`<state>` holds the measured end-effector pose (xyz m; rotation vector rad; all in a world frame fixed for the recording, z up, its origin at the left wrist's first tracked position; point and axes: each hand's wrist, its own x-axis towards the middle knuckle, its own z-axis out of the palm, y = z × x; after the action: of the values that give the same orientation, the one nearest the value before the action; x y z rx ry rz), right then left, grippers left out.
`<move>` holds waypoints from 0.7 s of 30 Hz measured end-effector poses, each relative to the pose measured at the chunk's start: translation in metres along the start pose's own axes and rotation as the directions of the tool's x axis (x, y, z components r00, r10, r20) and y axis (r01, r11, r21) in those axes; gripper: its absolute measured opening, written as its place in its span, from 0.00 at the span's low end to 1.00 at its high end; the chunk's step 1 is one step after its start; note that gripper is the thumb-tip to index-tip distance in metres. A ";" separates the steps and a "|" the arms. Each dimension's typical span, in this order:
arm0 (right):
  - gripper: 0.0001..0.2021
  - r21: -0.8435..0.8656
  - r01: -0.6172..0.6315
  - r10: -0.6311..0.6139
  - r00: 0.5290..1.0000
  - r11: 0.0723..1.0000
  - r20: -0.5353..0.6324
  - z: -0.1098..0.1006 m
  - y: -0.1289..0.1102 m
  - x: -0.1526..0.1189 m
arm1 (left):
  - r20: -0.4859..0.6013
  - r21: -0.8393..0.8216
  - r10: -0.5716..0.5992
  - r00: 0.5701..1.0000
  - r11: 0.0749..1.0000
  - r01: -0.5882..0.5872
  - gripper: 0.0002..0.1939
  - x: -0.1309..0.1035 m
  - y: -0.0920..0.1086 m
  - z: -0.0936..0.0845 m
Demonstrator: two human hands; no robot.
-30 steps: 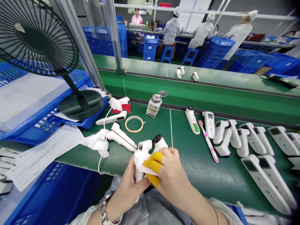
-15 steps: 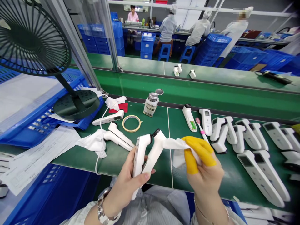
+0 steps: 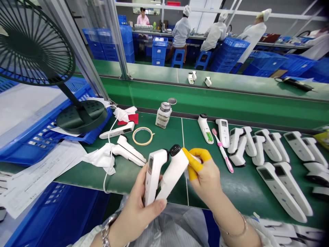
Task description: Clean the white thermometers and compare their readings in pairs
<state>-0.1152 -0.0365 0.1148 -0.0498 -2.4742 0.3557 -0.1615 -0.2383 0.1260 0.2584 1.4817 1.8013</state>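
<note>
My left hand [image 3: 140, 209] is wrapped round two white infrared thermometers side by side. The left thermometer [image 3: 153, 178] shows its small display; the right thermometer [image 3: 173, 171] leans outward, its black-tipped head uppermost. My right hand [image 3: 205, 175], with yellow finger cots on several fingers, pinches a white cloth [image 3: 187, 174] at the side of that leaning head. Most of the cloth is hidden behind the fingers. Beyond my left hand, more white thermometer pieces [image 3: 130, 151] lie beside a crumpled white cloth [image 3: 101, 156].
A roll of tape [image 3: 142, 143] and a metal-topped bottle [image 3: 163, 116] stand mid-bench. A toothbrush [image 3: 222, 151] lies near an open thermometer [image 3: 206, 130]; several thermometers [image 3: 281, 192] cover the right side. A fan [image 3: 79, 116] and blue crate [image 3: 15, 149] occupy the left. Co-workers sit beyond.
My right hand has moved left with the cloth, from apart to close against the right thermometer's head. The cloth, stretched out before, is now gathered under the fingers. More of the toothbrush shows.
</note>
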 end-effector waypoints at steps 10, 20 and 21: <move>0.24 0.280 -0.107 0.188 0.941 0.954 -0.280 -0.021 -0.006 -0.004 | 0.025 -0.004 -0.015 1.000 1.000 0.015 0.43 0.002 0.008 0.003; 0.15 0.330 0.048 -0.030 0.998 0.943 -0.060 -0.012 -0.022 0.004 | -0.047 -0.018 -0.021 0.999 1.000 0.020 0.43 0.003 0.007 0.001; 0.15 0.293 0.012 0.018 0.995 0.956 -0.099 -0.013 -0.019 0.005 | -0.037 -0.010 -0.026 0.999 1.000 0.026 0.43 0.003 0.007 0.001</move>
<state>-0.1106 -0.0508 0.1323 0.0512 -2.2974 0.7018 -0.1659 -0.2363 0.1317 0.2013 1.4949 1.8010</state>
